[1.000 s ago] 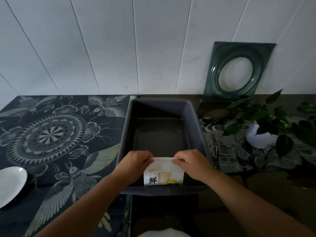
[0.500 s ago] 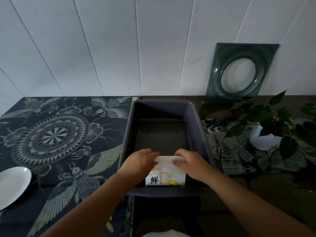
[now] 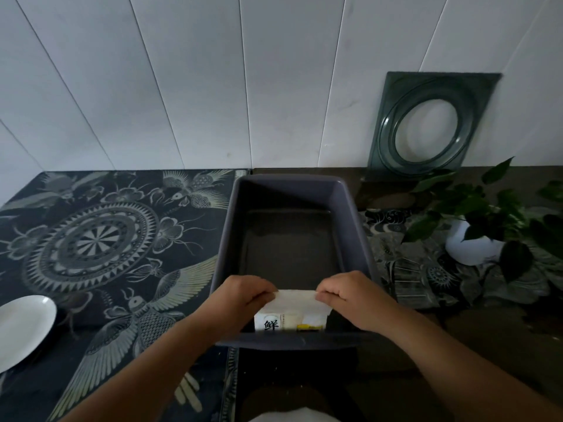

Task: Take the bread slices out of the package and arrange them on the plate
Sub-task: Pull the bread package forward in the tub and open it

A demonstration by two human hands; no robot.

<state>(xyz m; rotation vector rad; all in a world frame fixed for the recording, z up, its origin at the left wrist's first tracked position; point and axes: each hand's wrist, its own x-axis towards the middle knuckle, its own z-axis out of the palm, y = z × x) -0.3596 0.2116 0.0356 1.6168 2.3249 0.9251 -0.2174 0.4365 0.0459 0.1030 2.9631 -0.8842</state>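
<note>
A white bread package (image 3: pixel 292 313) with a black printed character and a yellow patch stands at the near end of a grey rectangular bin (image 3: pixel 359 239). My left hand (image 3: pixel 240 300) pinches the package's top left edge. My right hand (image 3: pixel 353 296) pinches its top right edge. The top of the package is stretched flat between the two hands. No bread slices are visible outside the package. A white plate (image 3: pixel 21 328) lies at the far left on the patterned cloth, partly cut off by the frame.
A dark cloth (image 3: pixel 100 248) with a mandala and bird pattern covers the left of the table. A potted plant (image 3: pixel 475 236) in a white pot stands at the right. A green square frame (image 3: pixel 426 126) leans against the white panelled wall behind it.
Both hands stay on the package's top edge; the top has been drawn a little wider and flatter between them. The view has shifted slightly.
</note>
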